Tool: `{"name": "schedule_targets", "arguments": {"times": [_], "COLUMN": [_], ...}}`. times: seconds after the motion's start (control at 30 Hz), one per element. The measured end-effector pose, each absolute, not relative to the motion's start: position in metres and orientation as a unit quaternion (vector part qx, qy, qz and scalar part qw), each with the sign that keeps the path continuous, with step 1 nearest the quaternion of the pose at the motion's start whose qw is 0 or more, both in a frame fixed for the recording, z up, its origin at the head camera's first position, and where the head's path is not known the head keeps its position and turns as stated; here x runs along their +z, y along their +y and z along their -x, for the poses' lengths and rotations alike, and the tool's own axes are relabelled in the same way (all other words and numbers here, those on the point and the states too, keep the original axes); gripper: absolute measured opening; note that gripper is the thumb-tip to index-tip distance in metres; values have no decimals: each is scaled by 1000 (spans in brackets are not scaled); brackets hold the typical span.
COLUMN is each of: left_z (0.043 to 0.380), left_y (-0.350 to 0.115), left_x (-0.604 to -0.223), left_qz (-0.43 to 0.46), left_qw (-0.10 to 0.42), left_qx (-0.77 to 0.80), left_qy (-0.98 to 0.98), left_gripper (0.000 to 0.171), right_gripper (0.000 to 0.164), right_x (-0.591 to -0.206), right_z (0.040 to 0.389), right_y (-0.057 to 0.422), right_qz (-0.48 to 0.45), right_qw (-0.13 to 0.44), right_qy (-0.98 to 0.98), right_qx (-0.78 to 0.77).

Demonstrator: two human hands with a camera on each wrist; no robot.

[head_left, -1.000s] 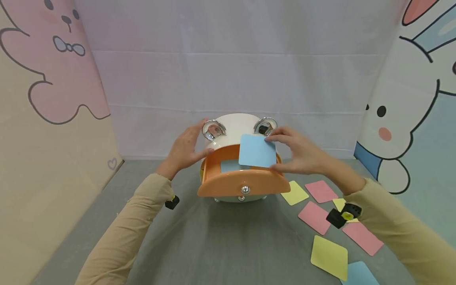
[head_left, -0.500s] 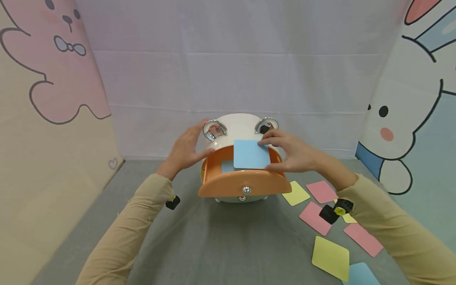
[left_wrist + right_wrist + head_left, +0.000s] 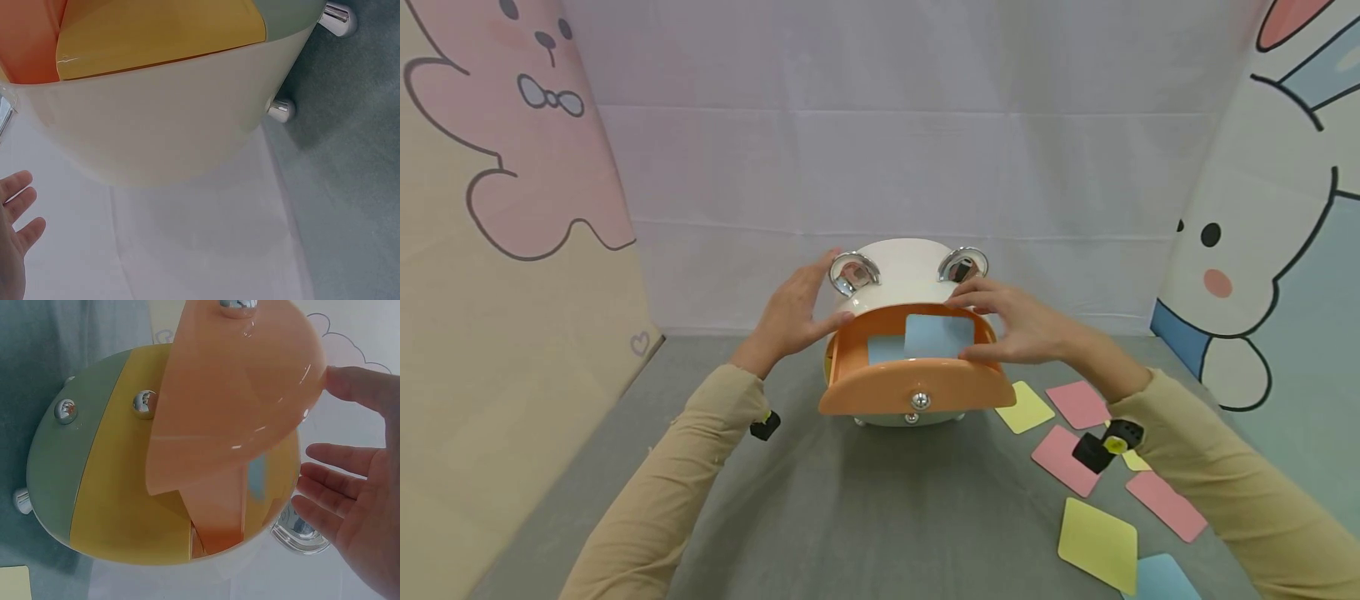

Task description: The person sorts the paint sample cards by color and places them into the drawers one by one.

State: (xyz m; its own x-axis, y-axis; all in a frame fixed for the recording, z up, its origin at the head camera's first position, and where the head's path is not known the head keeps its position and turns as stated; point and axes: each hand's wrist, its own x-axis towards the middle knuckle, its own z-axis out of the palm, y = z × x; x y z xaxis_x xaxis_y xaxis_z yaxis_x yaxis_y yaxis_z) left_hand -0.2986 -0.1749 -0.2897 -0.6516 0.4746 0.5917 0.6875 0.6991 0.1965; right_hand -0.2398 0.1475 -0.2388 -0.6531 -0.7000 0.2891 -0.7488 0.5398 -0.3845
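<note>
Starting nearest us, we find a yellow card (image 3: 1097,543) lying partly over a loose blue card (image 3: 1161,578) on the grey table covering (image 3: 850,517), with pink cards (image 3: 1067,460) scattered just beyond. Farther in, an orange drawer (image 3: 880,393) juts from a rounded cabinet (image 3: 902,275), its chrome knob (image 3: 921,401) facing us. An upper blue card (image 3: 938,335) is inside the drawer, toward the right, apparently overlapping another pale blue piece (image 3: 886,348); from this angle we can't be sure whether it lies flat or leans. The right hand (image 3: 1033,327) has its fingers spread and, as far as we see, grips nothing: the thumb touches the drawer's front rim, the fingertips are by the cabinet's top edge. The left hand (image 3: 786,317), fingers extended, has its thumb at the opening's left edge, also holding nothing.

We judge that right thumb the main risk: pushing there could drive the drawer inward onto the fingers, or jam a card standing on edge. Pressing down on the jutting drawer might tip the cabinet forward.

We can read no brand, label or lettering anywhere. The hangings carry only drawings: a heart (image 3: 640,342), a bear-like figure (image 3: 557,183) and a rabbit (image 3: 1247,250), flanking plain white cloth (image 3: 895,167).
</note>
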Motion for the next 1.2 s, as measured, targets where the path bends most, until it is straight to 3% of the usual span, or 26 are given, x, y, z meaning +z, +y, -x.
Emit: {"name": "schedule_targets", "arguments": {"times": [0.57, 1.2], "left_z": [298, 300], "left_y": [-173, -176], "left_x": [-290, -291], "left_qz": [326, 322], "left_qw": [257, 259], "left_qx": [-203, -198], "left_qy": [-887, -889], "left_gripper": [88, 85], "right_gripper": [54, 59], "right_x": [-240, -267], "right_z": [236, 193], "right_y": [161, 242], "right_qz": [-407, -312], "right_qw": [56, 52], "right_qy": [-870, -924], "right_qx": [271, 216]}}
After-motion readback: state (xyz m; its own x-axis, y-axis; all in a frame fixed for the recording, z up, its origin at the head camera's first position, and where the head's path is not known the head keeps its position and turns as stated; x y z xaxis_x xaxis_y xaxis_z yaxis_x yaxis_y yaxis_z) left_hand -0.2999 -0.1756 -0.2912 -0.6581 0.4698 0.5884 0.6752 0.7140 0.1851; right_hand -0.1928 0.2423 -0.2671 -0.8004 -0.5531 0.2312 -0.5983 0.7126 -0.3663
